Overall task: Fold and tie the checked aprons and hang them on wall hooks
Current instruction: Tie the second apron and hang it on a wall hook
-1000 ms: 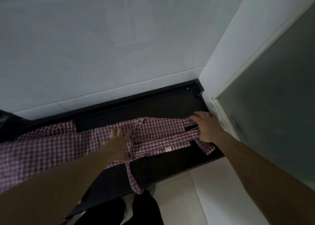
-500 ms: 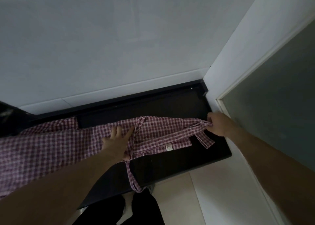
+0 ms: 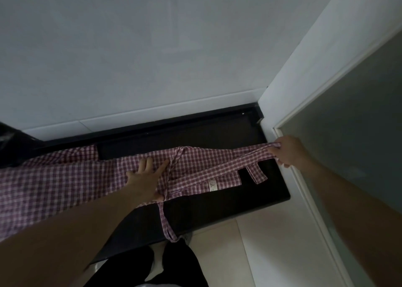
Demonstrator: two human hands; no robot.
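folding is barely begun: your left hand presses flat on the red-and-white checked cotton apron on the dark countertop, your right hand pinches its strap taut; tying and hanging remain.

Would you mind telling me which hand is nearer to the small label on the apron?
Left. The left hand presses the apron just left of the label; the right hand grips straps farther off, toward the door frame.

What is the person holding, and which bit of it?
The right hand pinches the checked apron by the end of its strap. The left hand only presses flat on the cloth.
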